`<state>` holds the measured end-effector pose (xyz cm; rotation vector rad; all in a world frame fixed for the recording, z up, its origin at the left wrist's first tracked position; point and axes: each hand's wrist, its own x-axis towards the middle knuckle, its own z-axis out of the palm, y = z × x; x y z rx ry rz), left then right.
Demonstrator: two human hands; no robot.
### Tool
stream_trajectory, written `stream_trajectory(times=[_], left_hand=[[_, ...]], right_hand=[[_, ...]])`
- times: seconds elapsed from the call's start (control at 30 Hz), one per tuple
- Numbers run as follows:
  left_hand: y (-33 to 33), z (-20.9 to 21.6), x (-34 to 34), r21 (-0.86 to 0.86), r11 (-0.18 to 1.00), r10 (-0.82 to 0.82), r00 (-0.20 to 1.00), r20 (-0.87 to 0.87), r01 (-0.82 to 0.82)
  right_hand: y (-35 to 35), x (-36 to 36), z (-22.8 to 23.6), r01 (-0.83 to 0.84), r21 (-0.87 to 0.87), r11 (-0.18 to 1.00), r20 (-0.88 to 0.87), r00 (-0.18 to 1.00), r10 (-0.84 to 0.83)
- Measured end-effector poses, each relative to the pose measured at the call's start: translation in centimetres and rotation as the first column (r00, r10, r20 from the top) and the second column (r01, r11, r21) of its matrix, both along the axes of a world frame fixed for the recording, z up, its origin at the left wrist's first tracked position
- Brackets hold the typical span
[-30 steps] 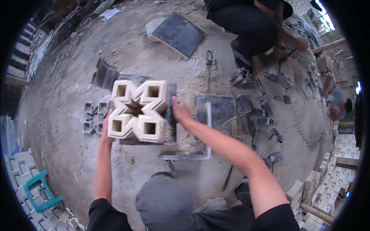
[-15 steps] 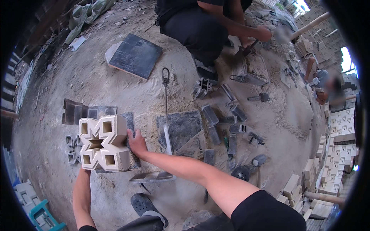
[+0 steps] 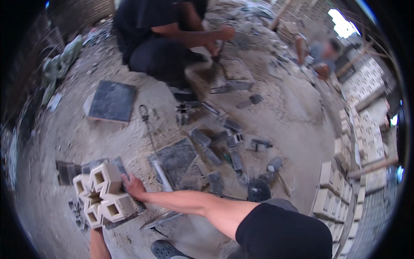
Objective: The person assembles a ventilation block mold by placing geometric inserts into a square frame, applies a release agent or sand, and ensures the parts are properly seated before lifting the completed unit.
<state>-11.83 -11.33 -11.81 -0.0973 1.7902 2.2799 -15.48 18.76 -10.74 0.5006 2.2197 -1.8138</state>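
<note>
A cream ventilation block (image 3: 105, 199) with square holes and a star-shaped opening rests on a dark flat board (image 3: 119, 165) at the lower left. My right hand (image 3: 135, 188) is closed on the board's right edge, beside the block. My left forearm (image 3: 99, 245) rises from the lower edge to the block's near side; the block hides that hand's fingers. Dark mould plates (image 3: 67, 173) lie beyond the block, and a dark mould piece with several cells (image 3: 78, 214) lies to its left.
A co-worker (image 3: 159, 56) squats ahead with a tool; another person (image 3: 323, 56) is at far right. Loose dark mould bars (image 3: 200, 137), a sandy plate (image 3: 177, 157), a long-handled tool (image 3: 161, 175) and a square slab (image 3: 113, 101) lie around. Cream blocks (image 3: 330, 177) stand stacked at right.
My view has swung to the right, so the scene sits further left and the block lower in it. My right hand stays on the board beside the block.
</note>
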Motion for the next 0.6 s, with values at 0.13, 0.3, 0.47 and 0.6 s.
stream_trajectory(times=[0.13,0.3,0.47,0.6], left_hand=[[0.0,1.8,1.5,-0.001,1.0,-0.014,1.0,-0.015,0.014],[-0.6,4.8,-0.2,-0.386,0.922,-0.061,0.989,-0.137,0.003],[8.1,9.3,-2.2,-0.381,0.924,-0.123,0.958,-0.26,0.016],[19.5,15.2,-2.9,-0.516,0.855,-0.307,0.856,-0.416,0.056]], right_hand=[[1.2,0.1,1.6,-0.035,0.007,0.999,0.001,0.999,0.035],[3.8,0.6,5.4,-0.008,-0.05,0.999,-0.039,0.999,0.006],[11.6,0.8,9.1,0.099,-0.051,0.994,-0.164,0.981,-0.107],[20.1,2.0,12.3,0.2,0.01,0.98,-0.209,0.958,-0.194]])
